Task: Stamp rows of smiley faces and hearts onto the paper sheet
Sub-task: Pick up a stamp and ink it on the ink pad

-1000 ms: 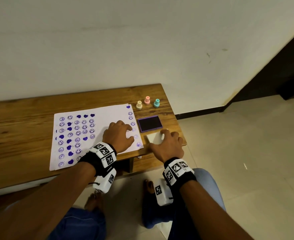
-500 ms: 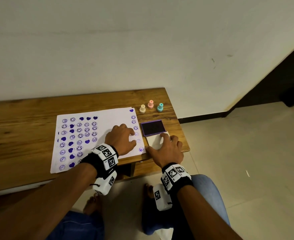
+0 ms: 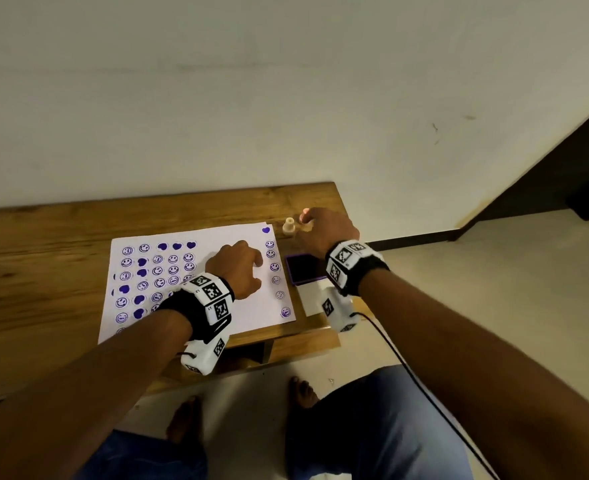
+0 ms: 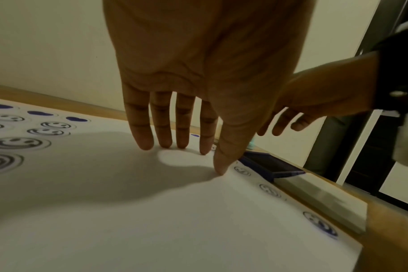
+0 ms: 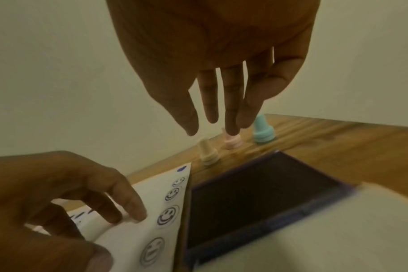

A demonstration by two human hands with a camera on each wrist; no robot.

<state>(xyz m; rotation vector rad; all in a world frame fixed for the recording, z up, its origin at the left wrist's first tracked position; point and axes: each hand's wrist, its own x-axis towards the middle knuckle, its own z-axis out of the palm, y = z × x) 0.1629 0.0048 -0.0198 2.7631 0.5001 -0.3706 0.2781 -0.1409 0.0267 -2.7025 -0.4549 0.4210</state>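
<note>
A white paper sheet (image 3: 251, 317) with purple smileys and hearts lies on the wooden table (image 3: 43, 258). My left hand (image 3: 239, 268) presses it flat with straight fingertips (image 4: 147, 145). At the back stand three small stamps: cream (image 5: 209, 154), pink (image 5: 232, 143) and teal (image 5: 263, 132). My right hand (image 5: 212, 127) hovers over them, fingers straight and spread, with a fingertip at the pink stamp's top; it grips nothing. In the head view the right hand (image 3: 321, 226) hides the teal stamp. The purple ink pad (image 3: 301, 268) lies open beside the sheet.
The pad's white lid (image 3: 312, 301) lies at the table's front edge, below the pad. The wall runs close behind the stamps. The table's right edge (image 3: 338, 202) drops to the floor. My knees and feet are under the front edge.
My right hand left the white lid at the front and reached back over the ink pad to the stamps. The left hand stayed on the paper.
</note>
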